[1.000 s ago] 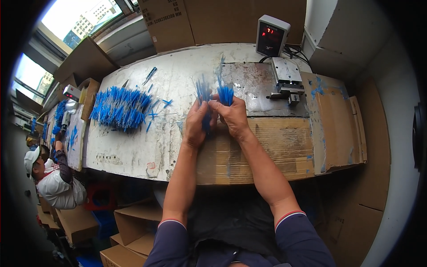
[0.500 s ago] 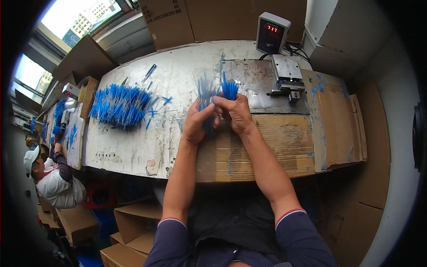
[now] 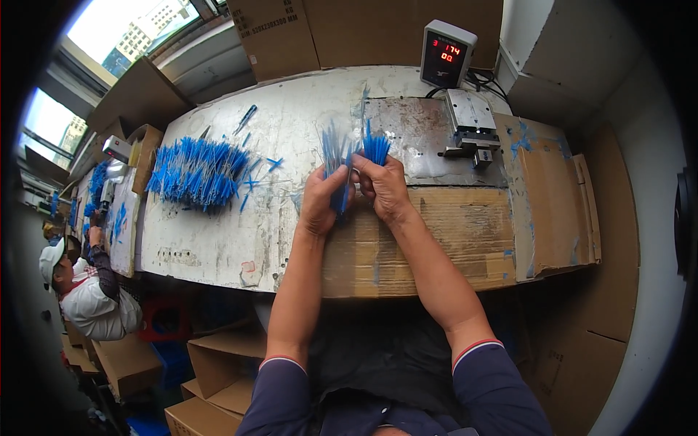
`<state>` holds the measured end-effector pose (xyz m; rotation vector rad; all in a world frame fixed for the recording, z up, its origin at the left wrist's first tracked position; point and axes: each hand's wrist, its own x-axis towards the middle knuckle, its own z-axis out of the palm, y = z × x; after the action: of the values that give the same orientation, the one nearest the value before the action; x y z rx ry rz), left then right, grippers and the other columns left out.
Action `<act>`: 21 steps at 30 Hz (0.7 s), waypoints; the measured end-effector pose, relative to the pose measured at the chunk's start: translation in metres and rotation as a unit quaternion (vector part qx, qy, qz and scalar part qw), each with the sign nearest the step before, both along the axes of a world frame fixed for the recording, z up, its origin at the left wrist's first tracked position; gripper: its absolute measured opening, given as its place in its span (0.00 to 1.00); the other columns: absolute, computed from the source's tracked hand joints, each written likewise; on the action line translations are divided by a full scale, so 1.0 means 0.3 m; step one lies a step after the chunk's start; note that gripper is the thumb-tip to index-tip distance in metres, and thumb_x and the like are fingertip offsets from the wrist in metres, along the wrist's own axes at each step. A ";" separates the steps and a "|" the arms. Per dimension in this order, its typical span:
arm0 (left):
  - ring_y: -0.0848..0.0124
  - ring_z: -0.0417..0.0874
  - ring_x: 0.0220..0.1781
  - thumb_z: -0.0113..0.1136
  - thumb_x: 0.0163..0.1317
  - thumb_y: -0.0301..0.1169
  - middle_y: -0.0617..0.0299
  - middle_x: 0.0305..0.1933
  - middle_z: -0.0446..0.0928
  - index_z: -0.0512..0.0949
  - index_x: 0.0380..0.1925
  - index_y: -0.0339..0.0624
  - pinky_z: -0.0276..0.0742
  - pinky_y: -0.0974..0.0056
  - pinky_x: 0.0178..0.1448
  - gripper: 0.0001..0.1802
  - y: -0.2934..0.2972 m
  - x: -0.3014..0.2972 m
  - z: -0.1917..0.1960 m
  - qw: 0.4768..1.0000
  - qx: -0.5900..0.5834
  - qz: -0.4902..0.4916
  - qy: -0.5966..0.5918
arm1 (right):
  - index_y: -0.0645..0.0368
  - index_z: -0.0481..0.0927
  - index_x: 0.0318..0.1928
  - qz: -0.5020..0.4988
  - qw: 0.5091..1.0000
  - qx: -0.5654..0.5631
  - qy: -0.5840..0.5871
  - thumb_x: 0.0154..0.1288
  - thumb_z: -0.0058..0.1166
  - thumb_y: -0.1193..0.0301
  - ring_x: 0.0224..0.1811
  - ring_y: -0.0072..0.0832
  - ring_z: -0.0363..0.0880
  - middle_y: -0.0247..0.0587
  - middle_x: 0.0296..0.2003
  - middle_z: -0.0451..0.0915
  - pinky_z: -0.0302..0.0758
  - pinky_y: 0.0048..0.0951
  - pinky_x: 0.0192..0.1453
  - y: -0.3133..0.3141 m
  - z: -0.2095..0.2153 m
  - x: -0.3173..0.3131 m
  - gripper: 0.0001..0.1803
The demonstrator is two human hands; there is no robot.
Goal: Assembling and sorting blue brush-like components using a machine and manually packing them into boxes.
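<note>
Both my hands meet over the middle of the worn white worktable [image 3: 218, 240]. My left hand [image 3: 323, 200] grips a loose bundle of thin blue sticks [image 3: 332, 145] that fan upward from the fist. My right hand [image 3: 383, 185] pinches a tighter bunch of blue sticks [image 3: 376, 147], its tips just above the fingers. The two bunches touch between my hands, over the edge of a brown cardboard sheet [image 3: 429, 240]. A large heap of the same blue sticks [image 3: 196, 173] lies to the left, apart from my hands.
A small metal press [image 3: 469, 123] on a steel plate stands at the back right, with a grey counter box showing red digits [image 3: 445, 54] behind it. Cardboard boxes line the back wall and the floor. Another person in a white cap [image 3: 80, 291] works at the far left.
My hands have shifted slightly; the bundle in the left hand has spread and the right hand's bunch has risen a little. The heap has not moved.
</note>
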<state>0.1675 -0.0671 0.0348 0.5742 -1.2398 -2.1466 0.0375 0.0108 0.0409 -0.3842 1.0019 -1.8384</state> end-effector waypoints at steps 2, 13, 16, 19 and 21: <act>0.78 0.79 0.27 0.63 0.72 0.34 0.64 0.37 0.82 0.79 0.53 0.35 0.75 0.73 0.29 0.16 0.004 -0.002 -0.005 1.000 0.002 0.011 -0.003 | 0.56 0.83 0.41 -0.010 1.000 -0.003 0.006 0.67 0.65 0.71 0.13 0.11 0.63 0.30 0.22 0.81 0.54 0.17 0.16 0.000 -0.003 0.004 0.05; 0.80 0.78 0.26 0.59 0.77 0.35 0.70 0.32 0.77 0.78 0.58 0.36 0.75 0.74 0.29 0.17 0.002 -0.009 -0.006 1.000 0.009 0.003 0.026 | 0.59 0.79 0.45 0.023 1.000 -0.021 0.000 0.67 0.62 0.74 0.17 0.18 0.75 0.36 0.27 0.82 0.72 0.21 0.18 0.025 0.056 0.032 0.08; 0.79 0.77 0.24 0.58 0.78 0.34 0.69 0.32 0.78 0.76 0.61 0.35 0.73 0.73 0.26 0.19 -0.001 -0.012 -0.012 0.999 0.019 0.014 0.023 | 0.61 0.77 0.46 0.026 0.999 -0.024 0.000 0.67 0.62 0.76 0.18 0.22 0.77 0.38 0.29 0.82 0.77 0.25 0.19 0.024 0.055 0.031 0.10; 0.78 0.76 0.24 0.57 0.78 0.34 0.69 0.31 0.77 0.76 0.60 0.35 0.73 0.73 0.26 0.18 -0.008 -0.001 -0.016 0.999 0.021 0.002 0.034 | 0.62 0.77 0.46 0.025 0.999 -0.021 0.018 0.67 0.63 0.76 0.19 0.22 0.77 0.38 0.29 0.82 0.77 0.25 0.19 0.021 0.068 0.038 0.10; 0.77 0.76 0.22 0.58 0.77 0.35 0.68 0.30 0.76 0.77 0.57 0.36 0.72 0.72 0.24 0.16 -0.014 0.004 -0.024 0.999 0.040 0.003 0.036 | 0.62 0.78 0.46 0.019 0.999 -0.018 0.035 0.67 0.63 0.75 0.19 0.21 0.77 0.37 0.27 0.82 0.77 0.25 0.19 0.016 0.064 0.036 0.10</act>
<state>0.1687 -0.0714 0.0275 0.5268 -1.1170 -2.2003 0.0483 0.0157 0.0602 -0.4891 1.0022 -1.8215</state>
